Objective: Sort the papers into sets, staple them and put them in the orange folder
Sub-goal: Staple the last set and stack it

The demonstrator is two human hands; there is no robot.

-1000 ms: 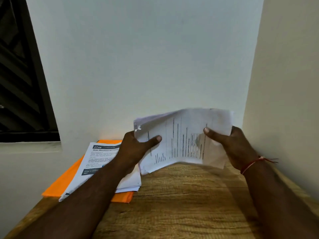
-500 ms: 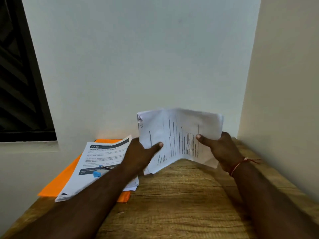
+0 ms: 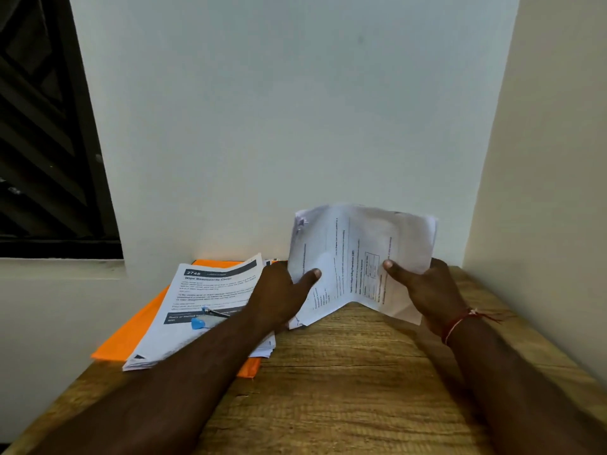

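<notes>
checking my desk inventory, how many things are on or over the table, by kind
paper stacks: 2, one held in the left hand and right hand, one lying on the folder
orange folder: 1
blue-handled small tool: 1
total: 4

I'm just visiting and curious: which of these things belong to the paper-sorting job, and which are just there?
Part of the job: held papers in left hand and right hand; paper stack; orange folder; blue-handled stapler.

Just there: wooden table; window; red wrist thread.
</notes>
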